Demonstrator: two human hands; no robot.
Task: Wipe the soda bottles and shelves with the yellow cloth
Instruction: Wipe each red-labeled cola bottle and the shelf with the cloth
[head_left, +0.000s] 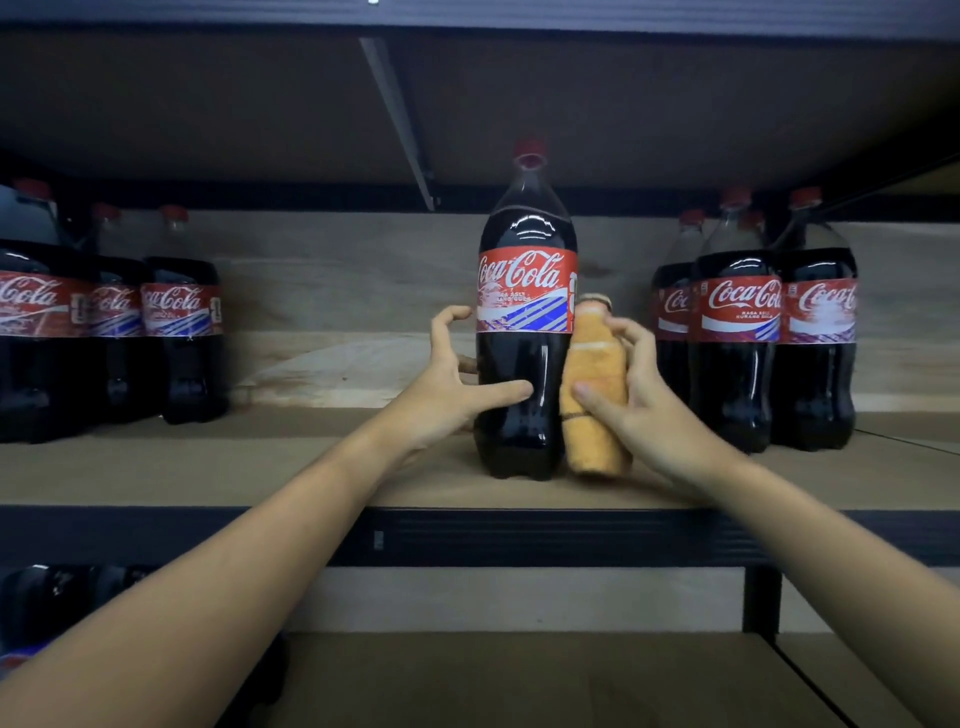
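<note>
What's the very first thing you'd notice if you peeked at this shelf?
The big cola bottle standing alone at the shelf's front middle, red cap on. The left hand touches its side with its thumb, and the right hand presses a yellow cloth against its other side. More cola bottles cluster at both ends.

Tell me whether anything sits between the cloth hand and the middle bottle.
Nothing visible does. The right hand grips the yellow cloth right against the middle bottle on its right side, with no gap showing. The left hand touches the bottle's other side.
</note>
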